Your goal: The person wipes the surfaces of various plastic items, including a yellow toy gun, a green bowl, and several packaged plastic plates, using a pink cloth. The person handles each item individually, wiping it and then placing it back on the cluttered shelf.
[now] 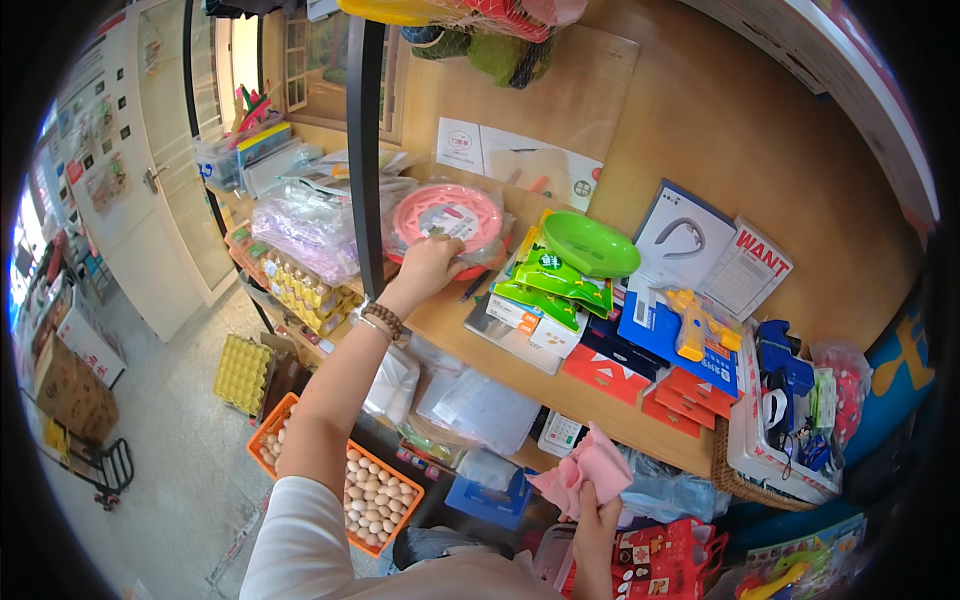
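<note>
On the wooden shelf stands a stack of pink plastic baskets [480, 202] in clear wrapping. My left hand [433, 264] rests on the stack's near edge; its fingertips are partly hidden, so its hold on the rim is unclear. Low in front of the shelf, my right hand [596, 517] grips a crumpled pink cloth [592, 469]. Right of the baskets, a green plastic bowl [589, 244] lies on green packets [551, 274], which sit on small white boxes [525, 319].
A black shelf post [364, 150] rises beside the baskets. Below are an orange crate [414, 510] of eggs and a white calculator [559, 433]. At right are red boxes [604, 375], a yellow toy [694, 330] and a filled white tray [742, 442]. A netted bundle [502, 52] hangs above.
</note>
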A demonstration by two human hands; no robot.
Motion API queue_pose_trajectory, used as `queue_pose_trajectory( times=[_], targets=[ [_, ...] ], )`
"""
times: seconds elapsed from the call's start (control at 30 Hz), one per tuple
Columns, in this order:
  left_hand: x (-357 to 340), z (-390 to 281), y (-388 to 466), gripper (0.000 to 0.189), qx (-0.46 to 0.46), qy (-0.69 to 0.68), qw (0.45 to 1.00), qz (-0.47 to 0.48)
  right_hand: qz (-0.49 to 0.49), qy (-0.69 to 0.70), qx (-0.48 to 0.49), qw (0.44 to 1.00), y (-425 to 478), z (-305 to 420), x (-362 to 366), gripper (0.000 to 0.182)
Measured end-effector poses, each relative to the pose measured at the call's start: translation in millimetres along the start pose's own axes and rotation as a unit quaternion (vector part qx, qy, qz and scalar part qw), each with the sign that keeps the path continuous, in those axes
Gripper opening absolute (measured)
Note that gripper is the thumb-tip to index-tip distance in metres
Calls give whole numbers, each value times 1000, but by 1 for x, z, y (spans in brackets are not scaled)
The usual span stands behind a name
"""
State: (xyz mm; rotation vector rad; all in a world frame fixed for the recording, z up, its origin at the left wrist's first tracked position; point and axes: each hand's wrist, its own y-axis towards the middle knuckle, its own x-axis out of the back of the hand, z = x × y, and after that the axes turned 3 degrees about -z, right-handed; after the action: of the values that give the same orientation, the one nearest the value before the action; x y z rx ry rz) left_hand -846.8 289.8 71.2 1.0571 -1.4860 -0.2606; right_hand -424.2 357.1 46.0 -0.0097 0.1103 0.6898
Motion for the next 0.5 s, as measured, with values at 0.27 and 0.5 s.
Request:
queue_pose_trajectory(
  times=[0.27,0.5],
  targets=[
    [-9,10,13,13,40,-79,995,-41,-31,-4,-4,1000,-6,-5,3,21],
    [19,5,48,13,162,-230,928,-245,-31,-13,1,999,-5,-10,4,19]
  ],
)
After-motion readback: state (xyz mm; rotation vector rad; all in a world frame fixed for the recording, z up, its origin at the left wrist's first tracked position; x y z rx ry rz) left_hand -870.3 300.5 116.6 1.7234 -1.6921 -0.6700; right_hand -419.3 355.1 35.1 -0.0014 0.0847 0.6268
